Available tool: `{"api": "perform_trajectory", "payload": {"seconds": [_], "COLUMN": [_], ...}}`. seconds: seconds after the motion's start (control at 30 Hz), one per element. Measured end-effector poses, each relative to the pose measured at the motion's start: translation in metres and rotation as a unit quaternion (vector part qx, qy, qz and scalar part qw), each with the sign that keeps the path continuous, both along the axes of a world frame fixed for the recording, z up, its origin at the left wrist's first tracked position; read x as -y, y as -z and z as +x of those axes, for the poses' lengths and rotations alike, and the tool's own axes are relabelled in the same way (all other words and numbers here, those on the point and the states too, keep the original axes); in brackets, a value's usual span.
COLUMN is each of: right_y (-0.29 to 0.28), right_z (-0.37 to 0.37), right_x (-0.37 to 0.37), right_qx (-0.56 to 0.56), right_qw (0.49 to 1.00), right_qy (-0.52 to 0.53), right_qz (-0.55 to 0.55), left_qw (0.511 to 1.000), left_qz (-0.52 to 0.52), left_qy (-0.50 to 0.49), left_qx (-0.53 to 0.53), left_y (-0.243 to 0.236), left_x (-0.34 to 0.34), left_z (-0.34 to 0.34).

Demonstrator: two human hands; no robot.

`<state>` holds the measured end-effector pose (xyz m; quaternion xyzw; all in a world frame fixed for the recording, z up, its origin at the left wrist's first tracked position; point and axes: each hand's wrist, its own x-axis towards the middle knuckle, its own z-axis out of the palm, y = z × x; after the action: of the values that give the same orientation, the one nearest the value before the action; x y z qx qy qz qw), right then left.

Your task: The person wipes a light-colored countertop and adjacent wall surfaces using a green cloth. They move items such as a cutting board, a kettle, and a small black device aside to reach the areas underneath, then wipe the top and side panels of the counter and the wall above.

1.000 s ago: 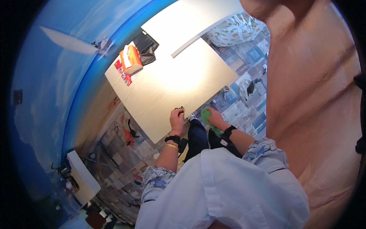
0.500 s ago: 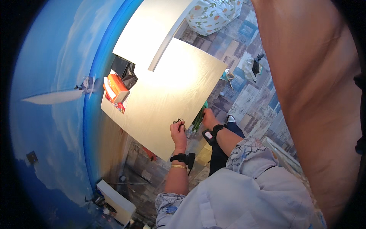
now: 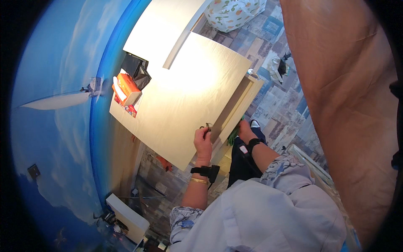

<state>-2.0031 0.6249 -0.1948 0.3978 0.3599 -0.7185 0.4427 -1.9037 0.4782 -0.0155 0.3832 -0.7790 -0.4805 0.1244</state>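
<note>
My left hand point(image 3: 203, 145) is closed over the edge of the pale wooden desk top point(image 3: 180, 113). Its fingers pinch a small, dark, thin looped item point(image 3: 207, 126) whose kind I cannot make out. A drawer point(image 3: 251, 93) stands pulled out from under the desk's right edge, showing a shadowed inside. Near the drawer's near end, my right hand point(image 3: 246, 132) is closed around a bundle of thin green strands point(image 3: 233, 135). Its fingers are partly hidden; whether they also touch the drawer front I cannot tell.
An orange tissue box point(image 3: 129, 89) and a black bag point(image 3: 136, 69) lie at the desk's far left. Behind stands a white patterned bag point(image 3: 233, 14). Crumpled plastic point(image 3: 276, 69) lies on the patchwork floor point(image 3: 268, 98). A brown curtain point(image 3: 331, 84) hangs at right.
The drawer has come out from under the desk. My right hand has moved right and slightly down with the green strands. My left hand has shifted slightly right, still pinching the dark item.
</note>
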Motion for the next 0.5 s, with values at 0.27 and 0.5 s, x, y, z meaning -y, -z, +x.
{"api": "perform_trajectory", "payload": {"seconds": [0.27, 0.5], "right_y": [-0.029, -0.095], "right_z": [0.000, -0.012], "right_x": [-0.051, -0.044], "right_qx": [-0.038, -0.182], "right_qw": [0.991, 0.908], "right_qy": [-0.109, -0.331], "right_qz": [0.062, 0.183], "left_qw": [0.995, 0.999], "left_qz": [-0.029, -0.002], "left_qy": [0.077, 0.019], "left_qx": [0.052, 0.043], "left_y": [-0.005, -0.011], "left_x": [-0.034, -0.025], "left_z": [-0.016, 0.036]}}
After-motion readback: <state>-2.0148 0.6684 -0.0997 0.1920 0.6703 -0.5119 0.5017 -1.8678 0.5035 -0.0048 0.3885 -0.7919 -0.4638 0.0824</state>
